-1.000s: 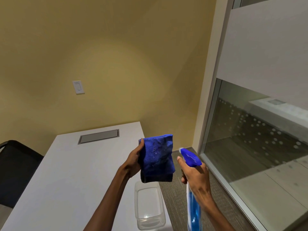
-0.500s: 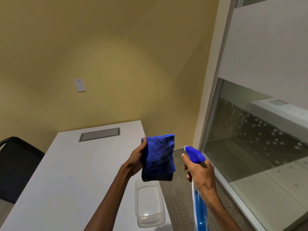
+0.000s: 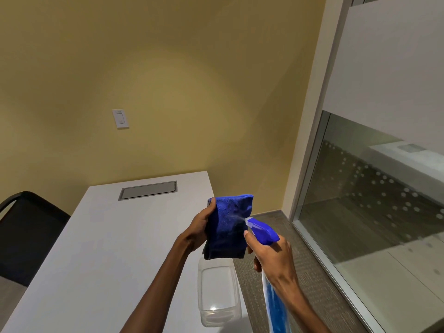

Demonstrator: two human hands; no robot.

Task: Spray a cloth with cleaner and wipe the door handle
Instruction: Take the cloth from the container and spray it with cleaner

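A folded blue cloth (image 3: 228,224) hangs upright in my left hand (image 3: 200,227), which grips its left edge above the table's right side. My right hand (image 3: 274,258) is closed around the neck of a spray bottle (image 3: 263,230) with a blue trigger head and blue liquid below. Its nozzle points at the cloth from the right, nearly touching it, and a fine mist shows between nozzle and cloth. No door handle is in view.
A white table (image 3: 96,260) with a grey cable hatch (image 3: 148,190) stands below the hands. A clear plastic container (image 3: 218,294) sits at its right edge. A black chair (image 3: 26,234) is at left, a glass partition (image 3: 372,207) at right, a yellow wall behind.
The spray bottle moved left and closer to the cloth, and mist now shows at the nozzle. My left hand kept the cloth in about the same place.
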